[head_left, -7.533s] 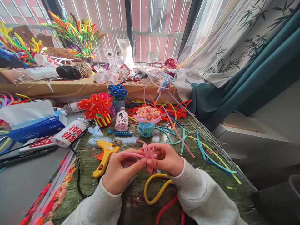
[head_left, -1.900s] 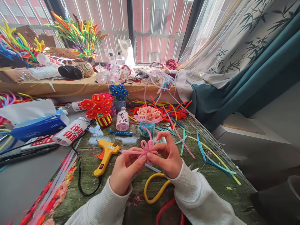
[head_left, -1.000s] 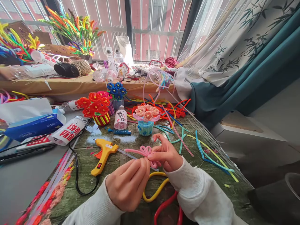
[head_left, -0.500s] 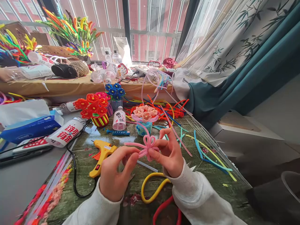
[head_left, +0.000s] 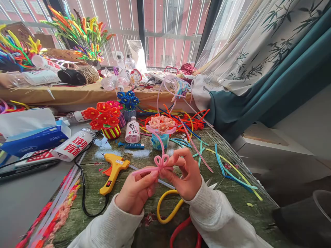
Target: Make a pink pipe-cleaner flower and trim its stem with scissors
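Note:
A pink pipe cleaner flower (head_left: 161, 160) with small looped petals is pinched between both hands over the table. My left hand (head_left: 138, 189) grips its left side, thumb and fingers closed where one pink strand runs out to the left. My right hand (head_left: 184, 174) pinches the right side, with its index finger bent and raised. Another pink strand rises from the flower toward the pot behind. That turquoise pot (head_left: 159, 142) holds pink pipe cleaner flowers (head_left: 162, 123). Below the hands lies a yellow pipe cleaner loop (head_left: 160, 210).
A yellow glue gun (head_left: 113, 172) lies to the left, its black cord (head_left: 83, 196) curling beside it. Scissors (head_left: 212, 186) are partly hidden by my right wrist. Behind stand a small bottle (head_left: 132, 131) and red flowers (head_left: 104, 115). Loose pipe cleaners (head_left: 232, 172) lie at right.
My left hand has turned and closed in on the flower, now nearer my right hand. The pink flower has tilted, showing mainly its upper loops. The view has shifted slightly.

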Demonstrator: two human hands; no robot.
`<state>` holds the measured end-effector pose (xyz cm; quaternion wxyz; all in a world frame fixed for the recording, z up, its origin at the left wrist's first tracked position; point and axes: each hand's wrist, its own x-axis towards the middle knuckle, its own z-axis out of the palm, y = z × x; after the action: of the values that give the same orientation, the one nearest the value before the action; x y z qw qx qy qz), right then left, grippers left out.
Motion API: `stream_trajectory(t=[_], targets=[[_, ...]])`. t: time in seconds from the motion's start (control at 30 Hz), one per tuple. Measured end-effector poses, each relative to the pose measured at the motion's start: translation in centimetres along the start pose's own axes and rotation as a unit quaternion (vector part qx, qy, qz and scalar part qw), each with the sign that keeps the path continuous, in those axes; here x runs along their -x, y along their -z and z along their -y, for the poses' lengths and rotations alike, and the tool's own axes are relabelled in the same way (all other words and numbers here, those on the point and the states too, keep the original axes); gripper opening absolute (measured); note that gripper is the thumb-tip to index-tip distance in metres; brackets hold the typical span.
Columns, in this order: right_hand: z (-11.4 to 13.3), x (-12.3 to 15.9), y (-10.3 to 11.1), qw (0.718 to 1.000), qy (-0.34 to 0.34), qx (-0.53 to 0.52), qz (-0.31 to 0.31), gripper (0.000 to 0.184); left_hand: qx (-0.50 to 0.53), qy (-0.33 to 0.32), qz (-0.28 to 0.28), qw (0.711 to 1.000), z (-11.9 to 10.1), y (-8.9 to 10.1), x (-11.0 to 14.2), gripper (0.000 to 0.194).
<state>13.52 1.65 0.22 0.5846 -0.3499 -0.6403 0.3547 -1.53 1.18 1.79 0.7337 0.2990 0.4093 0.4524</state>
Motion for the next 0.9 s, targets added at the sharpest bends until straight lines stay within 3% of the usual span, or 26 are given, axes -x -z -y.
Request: stream_trajectory(t=[0.2, 0.5, 0.63, 0.7, 0.77, 0.8, 0.87, 0.9], targets=[[0.4, 0.1, -0.1, 1.0, -0.023, -0.017, 0.003, 0.034, -0.034, -0.12, -0.051, 0.991, 0.4, -0.1, 0.1, 0.027], [0.4, 0.1, -0.3, 1.0, -0.018, 0.012, -0.016, 0.033, 0.005, -0.057, -0.056, 0.997, 0.9, 0.0, -0.6, 0.027], [0.5, 0.1, -0.4, 0.999, -0.033, -0.011, -0.018, 0.034, -0.014, -0.088, -0.067, 0.994, 0.6, -0.3, 0.0, 0.022], [0.5, 0.1, -0.4, 0.997, -0.06, -0.041, -0.019, 0.036, -0.059, -0.14, -0.077, 0.985, 0.4, -0.5, 0.4, 0.016], [0.5, 0.1, -0.5, 0.991, -0.097, -0.086, -0.018, 0.038, -0.168, -0.233, -0.09, 0.954, 0.3, -0.6, 0.8, 0.008], [0.4, 0.0, -0.5, 0.986, -0.116, -0.114, -0.017, 0.039, -0.243, -0.291, -0.095, 0.921, 0.4, -0.5, 0.9, 0.005], [0.1, -0.1, -0.5, 0.973, -0.149, -0.175, -0.016, 0.045, -0.393, -0.41, -0.092, 0.818, 0.5, -0.1, 1.0, 0.008], [0.0, -0.2, -0.5, 0.966, -0.163, -0.201, -0.019, 0.048, -0.459, -0.472, -0.078, 0.748, 0.6, 0.2, 1.0, 0.011]])
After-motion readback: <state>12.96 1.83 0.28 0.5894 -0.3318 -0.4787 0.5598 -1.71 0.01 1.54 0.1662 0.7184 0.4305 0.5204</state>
